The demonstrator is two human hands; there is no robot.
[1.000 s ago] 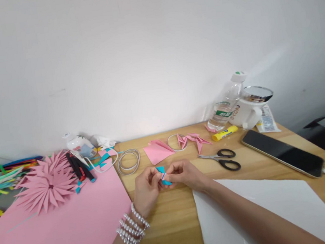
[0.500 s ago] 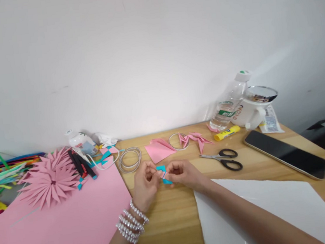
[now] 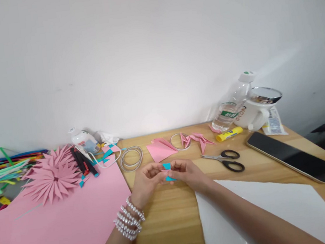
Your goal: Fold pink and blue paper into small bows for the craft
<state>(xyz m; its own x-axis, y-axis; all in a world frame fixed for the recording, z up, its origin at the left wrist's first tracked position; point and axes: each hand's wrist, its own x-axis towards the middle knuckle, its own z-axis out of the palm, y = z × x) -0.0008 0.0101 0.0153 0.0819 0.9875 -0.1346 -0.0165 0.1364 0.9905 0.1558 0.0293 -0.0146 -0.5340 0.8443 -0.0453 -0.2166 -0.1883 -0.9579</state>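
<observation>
A small blue paper piece (image 3: pixel 166 166) with a pink band across its middle is pinched between both hands, just above the wooden table (image 3: pixel 165 223). My left hand (image 3: pixel 147 181), with pearl bracelets (image 3: pixel 129 219) at the wrist, grips its left side. From the right, my right hand (image 3: pixel 187 174) holds the other side, and the two thumbs meet over the band. Behind the hands lies a folded pink paper (image 3: pixel 161 149). Black-handled scissors (image 3: pixel 227 159) rest to the right of my right hand.
Pink sheet (image 3: pixel 60 235), paper flowers (image 3: pixel 54 177), markers (image 3: pixel 82 162) and pipe cleaners (image 3: pixel 6 171) lie left. Bracelet rings (image 3: pixel 131 159) are behind. On the right are a white sheet (image 3: pixel 266 208), phone (image 3: pixel 289 156), glue stick (image 3: pixel 229 134), bottle (image 3: pixel 228 108) and mug (image 3: pixel 250 116).
The blue piece has turned from a slant to nearly straight, and my thumbs have come together over its pink band. The whole view has shifted slightly.
</observation>
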